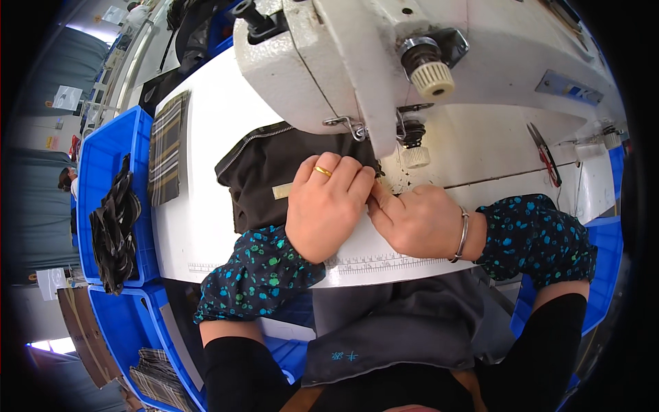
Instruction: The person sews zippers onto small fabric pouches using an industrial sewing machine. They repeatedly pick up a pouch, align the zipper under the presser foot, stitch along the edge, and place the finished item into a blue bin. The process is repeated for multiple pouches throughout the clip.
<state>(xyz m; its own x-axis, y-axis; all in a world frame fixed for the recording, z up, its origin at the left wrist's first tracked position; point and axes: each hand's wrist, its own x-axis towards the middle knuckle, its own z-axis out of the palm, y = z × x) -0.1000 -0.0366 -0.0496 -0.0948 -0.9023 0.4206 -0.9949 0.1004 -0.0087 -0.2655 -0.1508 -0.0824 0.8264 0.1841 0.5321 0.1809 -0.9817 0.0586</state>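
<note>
A dark brown fabric piece (257, 172) with a metal zipper (255, 139) along its far edge lies under the sewing machine head (322, 69). A small pale strip (282, 191) shows on the fabric beside my left hand (326, 206). That hand bears down on the cloth, its bent fingers closed over the right edge. Just right of it, my right hand (420, 218) is closed in a pinch at the same edge, fingertips touching those of the left. The needle area and the pinched cloth are largely hidden behind my fingers and the machine.
Red-handled scissors (549, 161) lie at the right of the white table (213, 237). Plaid fabric (168, 147) rests at its left edge. Blue bins (141, 206) at the left hold dark strips and plaid pieces. Another blue bin (604, 275) stands right. Thread scraps litter the machine bed.
</note>
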